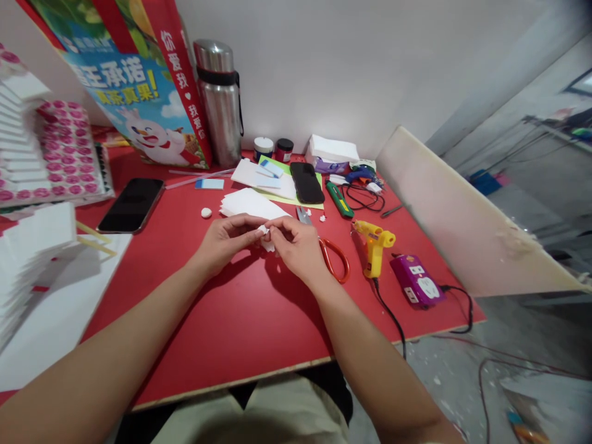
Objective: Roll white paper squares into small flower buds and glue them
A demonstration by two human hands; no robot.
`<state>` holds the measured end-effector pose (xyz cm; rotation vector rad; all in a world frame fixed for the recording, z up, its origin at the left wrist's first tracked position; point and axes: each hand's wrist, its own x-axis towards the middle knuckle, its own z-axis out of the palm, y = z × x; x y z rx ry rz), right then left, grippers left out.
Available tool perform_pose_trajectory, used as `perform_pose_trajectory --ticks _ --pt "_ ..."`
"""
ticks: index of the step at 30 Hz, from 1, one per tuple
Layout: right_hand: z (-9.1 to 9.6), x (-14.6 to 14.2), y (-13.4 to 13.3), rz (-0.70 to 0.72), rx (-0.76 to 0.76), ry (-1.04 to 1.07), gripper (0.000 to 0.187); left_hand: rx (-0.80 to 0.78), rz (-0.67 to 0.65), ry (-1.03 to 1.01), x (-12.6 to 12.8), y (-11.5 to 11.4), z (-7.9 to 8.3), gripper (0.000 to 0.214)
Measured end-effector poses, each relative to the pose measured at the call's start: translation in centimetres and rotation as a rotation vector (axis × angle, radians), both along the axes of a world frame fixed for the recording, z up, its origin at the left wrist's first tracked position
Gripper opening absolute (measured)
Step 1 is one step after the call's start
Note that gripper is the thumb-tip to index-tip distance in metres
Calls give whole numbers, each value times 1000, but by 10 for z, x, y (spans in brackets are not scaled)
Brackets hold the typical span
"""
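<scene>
Between my two hands is a small crumpled white piece (263, 229), which looks like paper. My left hand (227, 239) pinches it from the left with thumb and fingers. From the right, my right hand (296, 243) pinches the same piece, its fingertips touching those of the left. Part of the piece is hidden by the fingers. Just behind the hands lies a stack of white paper pieces (250, 202). Scissors with orange handles (340, 262) rest beside my right hand, their blades partly covered. A small white round thing (206, 213) lies beyond my left hand.
A yellow glue gun (372, 243) and a purple power socket (416, 280) with cords sit right. A green cutter (339, 199) and two phones (306, 183) lie farther back. Behind stand a steel flask (219, 105) and a printed bag (139, 86). Folded white paper constructions (41, 246) occupy the left.
</scene>
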<state>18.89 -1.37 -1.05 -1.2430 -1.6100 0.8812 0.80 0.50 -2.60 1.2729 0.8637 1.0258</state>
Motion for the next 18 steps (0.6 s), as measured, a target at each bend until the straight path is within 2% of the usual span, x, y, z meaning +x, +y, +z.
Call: perform_pose_trajectory --ticks 13,18 --pt "0 0 1 6 -10 34 17 33 -4 16 -1 1 -1 32" --pt "2 -1 0 -13 -10 16 17 13 60 -8 -2 3 -5 33"
